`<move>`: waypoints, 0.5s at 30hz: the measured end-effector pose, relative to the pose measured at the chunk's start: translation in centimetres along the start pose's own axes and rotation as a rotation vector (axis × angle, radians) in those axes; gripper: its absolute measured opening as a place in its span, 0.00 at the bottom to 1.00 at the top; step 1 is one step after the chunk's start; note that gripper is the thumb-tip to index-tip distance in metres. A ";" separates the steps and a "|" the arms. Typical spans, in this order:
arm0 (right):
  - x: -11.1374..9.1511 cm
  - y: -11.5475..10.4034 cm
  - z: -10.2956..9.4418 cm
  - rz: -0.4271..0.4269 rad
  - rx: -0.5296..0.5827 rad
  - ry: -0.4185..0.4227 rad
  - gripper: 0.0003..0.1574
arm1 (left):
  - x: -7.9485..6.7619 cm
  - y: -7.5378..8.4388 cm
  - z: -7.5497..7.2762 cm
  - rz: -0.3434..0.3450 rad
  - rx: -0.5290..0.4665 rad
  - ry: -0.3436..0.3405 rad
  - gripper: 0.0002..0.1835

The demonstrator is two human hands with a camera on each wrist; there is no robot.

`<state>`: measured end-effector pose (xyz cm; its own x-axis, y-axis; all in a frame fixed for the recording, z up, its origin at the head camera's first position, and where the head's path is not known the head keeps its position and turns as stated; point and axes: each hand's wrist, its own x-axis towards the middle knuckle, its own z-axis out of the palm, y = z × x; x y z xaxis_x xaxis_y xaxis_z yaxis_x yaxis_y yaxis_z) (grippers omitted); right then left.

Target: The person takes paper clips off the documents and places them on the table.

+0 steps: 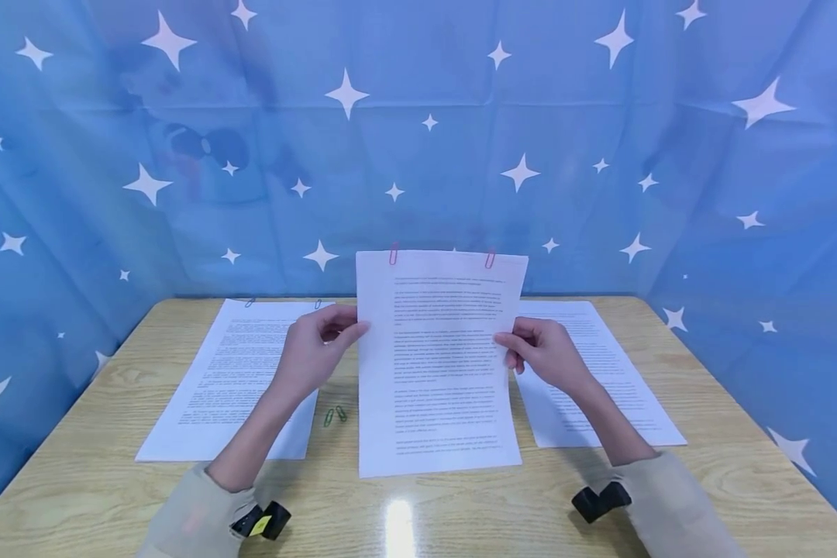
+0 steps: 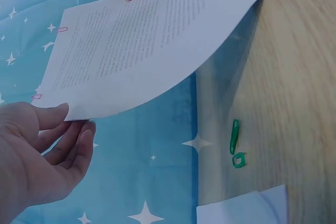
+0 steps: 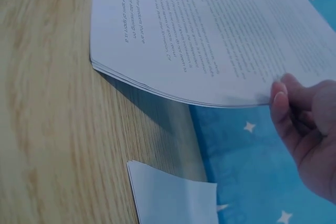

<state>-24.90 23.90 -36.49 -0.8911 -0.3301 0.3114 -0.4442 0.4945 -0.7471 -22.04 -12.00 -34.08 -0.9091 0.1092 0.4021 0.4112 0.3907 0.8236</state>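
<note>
A stack of printed sheets (image 1: 439, 364) is held up in front of me, with one pink paper clip (image 1: 394, 254) and another pink paper clip (image 1: 490, 259) on its top edge. My left hand (image 1: 317, 349) pinches its left edge between thumb and fingers. On the opposite edge my right hand (image 1: 547, 353) pinches it the same way. In the right wrist view the stack (image 3: 210, 40) shows several layers, its lower end bending toward the table. Two green paper clips (image 1: 335, 416) lie on the table left of the stack.
A printed stack (image 1: 237, 372) with two dark clips at its top lies on the left of the wooden table (image 1: 460, 511). Another printed stack (image 1: 600, 380) lies on the right, partly covered by the held sheets. A blue starred curtain (image 1: 418, 170) hangs behind.
</note>
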 end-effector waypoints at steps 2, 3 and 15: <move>0.0 0.0 0.0 -0.004 -0.003 0.005 0.09 | 0.1 0.4 0.0 0.029 -0.006 0.033 0.12; 0.0 0.0 0.0 -0.004 -0.004 0.008 0.09 | 0.2 0.6 0.0 0.041 -0.011 0.045 0.12; -0.1 -0.1 0.1 0.002 -0.017 0.019 0.08 | 1.4 3.5 0.6 0.166 -0.033 0.168 0.16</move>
<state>-24.69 23.76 -36.51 -0.8937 -0.3140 0.3206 -0.4435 0.5089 -0.7378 -21.96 -9.93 -30.90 -0.8059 0.0145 0.5918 0.5585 0.3501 0.7520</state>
